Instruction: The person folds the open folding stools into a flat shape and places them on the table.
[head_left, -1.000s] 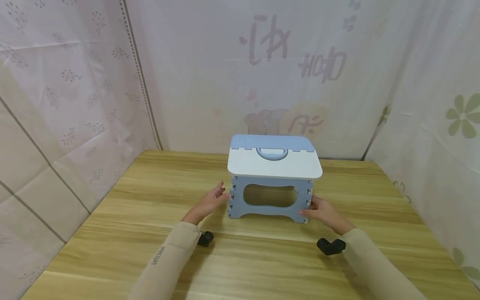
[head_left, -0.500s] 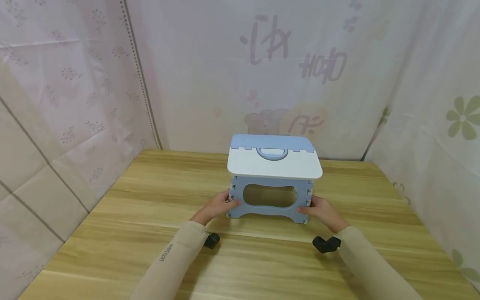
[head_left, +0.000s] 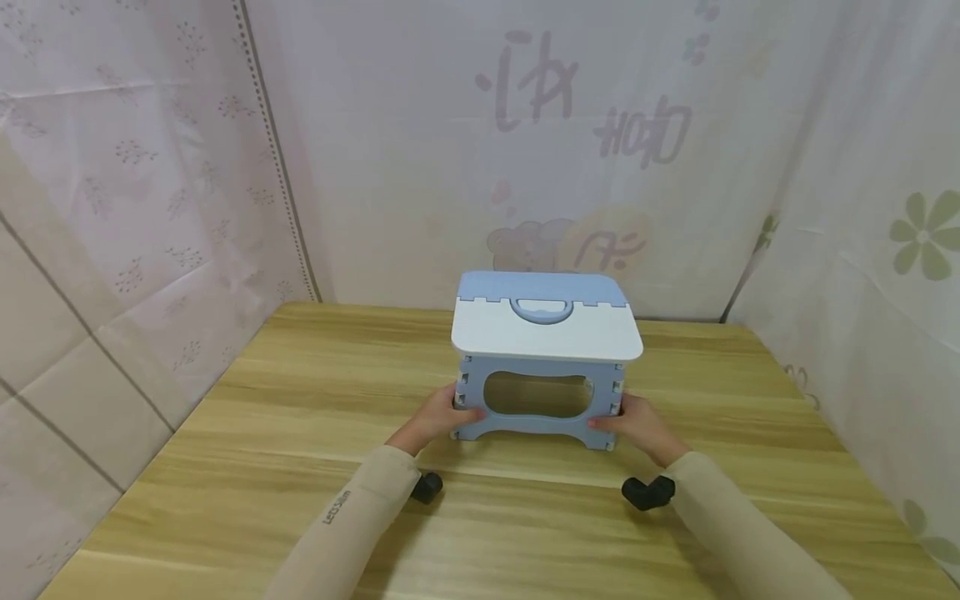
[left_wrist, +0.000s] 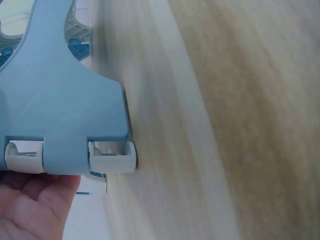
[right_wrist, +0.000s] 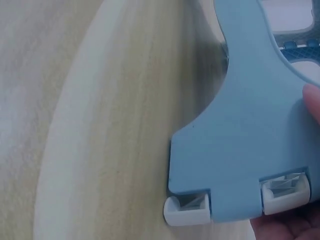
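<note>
A folding step stool (head_left: 547,333) stands upright and unfolded on the wooden table, with a white and light-blue top and blue legs. My left hand (head_left: 437,418) grips its left side low down, thumb across the front leg panel and the other fingers behind the edge. On the opposite side my right hand (head_left: 643,425) holds the right leg the same way, its thumb on the front. The left wrist view has the hand (left_wrist: 37,202) against the leg's hinged edge. In the right wrist view a thumb tip (right_wrist: 312,100) lies on the blue panel.
The wood-grain table (head_left: 315,400) extends around the stool. Behind it hangs a pale printed curtain (head_left: 390,167), with more curtain (head_left: 862,250) at the right. A black wrist-worn piece (head_left: 648,492) sticks out by each sleeve.
My left hand has come in from beside the stool and taken hold of its left leg. The right thumb has slid slightly inward on the right leg. The stool stands in nearly the same place.
</note>
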